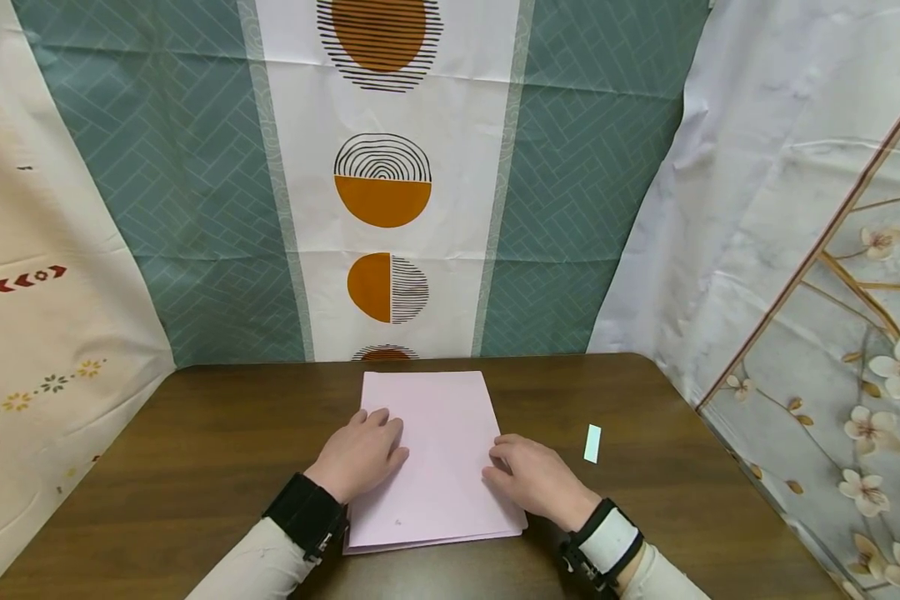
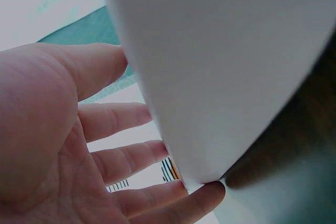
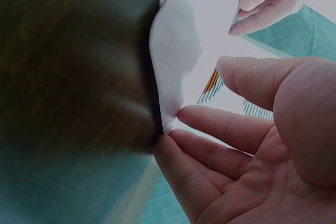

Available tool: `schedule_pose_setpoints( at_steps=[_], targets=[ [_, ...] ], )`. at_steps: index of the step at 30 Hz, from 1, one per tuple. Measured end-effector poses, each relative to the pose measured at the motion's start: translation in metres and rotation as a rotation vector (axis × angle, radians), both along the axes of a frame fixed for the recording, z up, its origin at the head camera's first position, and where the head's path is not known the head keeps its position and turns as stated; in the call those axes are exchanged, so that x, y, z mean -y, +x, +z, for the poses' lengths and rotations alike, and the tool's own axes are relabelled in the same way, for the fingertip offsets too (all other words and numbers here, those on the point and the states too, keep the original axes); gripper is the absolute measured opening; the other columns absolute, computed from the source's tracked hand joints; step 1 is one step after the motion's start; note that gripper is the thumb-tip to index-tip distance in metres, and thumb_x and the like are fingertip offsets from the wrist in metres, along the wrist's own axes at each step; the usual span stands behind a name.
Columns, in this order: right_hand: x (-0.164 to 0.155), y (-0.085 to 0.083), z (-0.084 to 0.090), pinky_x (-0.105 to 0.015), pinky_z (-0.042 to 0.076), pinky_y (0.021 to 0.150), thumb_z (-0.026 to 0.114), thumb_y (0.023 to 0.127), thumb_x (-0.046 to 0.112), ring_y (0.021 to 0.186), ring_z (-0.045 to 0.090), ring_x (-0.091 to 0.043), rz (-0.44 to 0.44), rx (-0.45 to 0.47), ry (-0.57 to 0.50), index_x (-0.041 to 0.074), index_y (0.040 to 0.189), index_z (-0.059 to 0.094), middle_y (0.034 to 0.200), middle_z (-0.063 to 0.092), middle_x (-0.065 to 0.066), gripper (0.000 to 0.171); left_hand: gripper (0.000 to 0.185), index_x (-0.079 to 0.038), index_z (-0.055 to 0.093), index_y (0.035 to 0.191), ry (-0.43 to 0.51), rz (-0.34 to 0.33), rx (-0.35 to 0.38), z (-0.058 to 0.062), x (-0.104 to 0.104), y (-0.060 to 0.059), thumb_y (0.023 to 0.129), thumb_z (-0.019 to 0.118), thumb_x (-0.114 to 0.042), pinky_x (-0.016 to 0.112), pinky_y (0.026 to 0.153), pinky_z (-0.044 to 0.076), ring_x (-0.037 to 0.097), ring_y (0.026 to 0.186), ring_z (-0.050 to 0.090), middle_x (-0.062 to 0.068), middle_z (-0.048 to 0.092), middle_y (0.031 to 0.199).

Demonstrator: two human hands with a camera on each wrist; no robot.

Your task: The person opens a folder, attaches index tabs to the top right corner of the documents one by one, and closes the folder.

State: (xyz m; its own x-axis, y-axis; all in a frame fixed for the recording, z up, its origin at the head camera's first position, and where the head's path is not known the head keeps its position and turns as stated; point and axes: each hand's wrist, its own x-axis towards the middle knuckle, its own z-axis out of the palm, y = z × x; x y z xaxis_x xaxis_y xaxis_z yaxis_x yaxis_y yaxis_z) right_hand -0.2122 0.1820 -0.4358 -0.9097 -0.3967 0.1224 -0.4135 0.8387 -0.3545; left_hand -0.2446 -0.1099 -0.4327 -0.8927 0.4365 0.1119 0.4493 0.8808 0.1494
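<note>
1. Left hand (image 1: 360,454): bare, cream sleeve, wide black wrist strap with a buckle.
2. Right hand (image 1: 536,479): bare, cream sleeve, white band edged by black straps.

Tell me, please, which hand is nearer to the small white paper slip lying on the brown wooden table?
Right. The right hand rests on the pink paper's right edge, just left of the slip; the left hand lies farther away on the paper's left side.

head: bright, even, edges warped | wrists: dim, blurred close-up
</note>
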Motion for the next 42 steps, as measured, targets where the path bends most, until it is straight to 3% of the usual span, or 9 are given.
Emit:
schedule_pose_setpoints(
  at_steps=[11,20,24,27,32,35,42],
  targets=[
    [-0.002,-0.008,0.000,-0.057,0.056,0.107,0.082,0.101,0.021,0.123,0.071,-0.039,-0.032,0.002,0.006,-0.002,0.119,0.080,0.132,0.073,-0.022,0.029,0.043,0.000,0.072,0.138,0.022,-0.006,0.012,-0.001,-0.003,-0.012,0.106,0.075,-0.028,0.065,0.118,0.044,0.052,0.142,0.056,0.027,0.064,0.149],
    [-0.003,-0.009,0.001,-0.057,0.055,0.107,0.082,0.101,0.021,0.123,0.071,-0.040,-0.041,0.017,-0.008,-0.002,0.120,0.079,0.133,0.073,-0.022,0.030,0.045,-0.002,0.070,0.142,0.031,0.014,0.035,0.001,-0.006,-0.007,0.106,0.075,-0.028,0.070,0.115,0.044,0.057,0.146,0.050,0.028,0.058,0.156],
    [-0.005,-0.009,0.002,-0.057,0.054,0.109,0.082,0.101,0.022,0.127,0.069,-0.040,-0.052,0.031,-0.005,-0.002,0.123,0.079,0.137,0.071,-0.023,0.033,0.045,-0.005,0.072,0.140,0.000,0.019,-0.019,0.005,-0.012,0.003,0.104,0.078,-0.031,0.072,0.112,0.045,0.055,0.144,0.052,0.027,0.060,0.154],
    [-0.006,-0.009,0.003,-0.058,0.053,0.111,0.082,0.101,0.023,0.130,0.068,-0.041,-0.047,0.036,0.000,-0.002,0.125,0.078,0.140,0.070,-0.024,0.035,0.047,-0.006,0.073,0.138,-0.038,-0.006,-0.080,0.009,-0.016,0.018,0.102,0.080,-0.035,0.070,0.110,0.048,0.052,0.140,0.058,0.025,0.064,0.150],
    [-0.006,-0.009,0.004,-0.058,0.053,0.111,0.081,0.102,0.023,0.131,0.067,-0.041,-0.030,0.013,0.016,-0.003,0.124,0.077,0.140,0.070,-0.025,0.035,0.053,-0.008,0.074,0.134,-0.080,-0.123,-0.187,0.013,-0.018,0.051,0.098,0.084,-0.045,0.063,0.102,0.056,0.045,0.128,0.067,0.021,0.070,0.139],
    [-0.006,-0.009,0.005,-0.057,0.053,0.110,0.080,0.102,0.022,0.129,0.068,-0.041,-0.028,0.002,0.024,-0.003,0.124,0.077,0.138,0.070,-0.025,0.034,0.056,-0.010,0.073,0.130,-0.096,-0.196,-0.224,0.009,-0.019,0.064,0.095,0.085,-0.052,0.059,0.095,0.060,0.040,0.120,0.069,0.017,0.072,0.133],
    [-0.005,-0.009,0.001,-0.057,0.054,0.109,0.080,0.103,0.023,0.128,0.069,-0.041,-0.025,0.003,0.035,-0.001,0.123,0.078,0.137,0.071,-0.023,0.032,0.056,-0.013,0.072,0.121,-0.122,-0.225,-0.239,0.000,-0.024,0.072,0.091,0.087,-0.058,0.049,0.076,0.061,0.028,0.096,0.066,0.008,0.071,0.111]
  ],
)
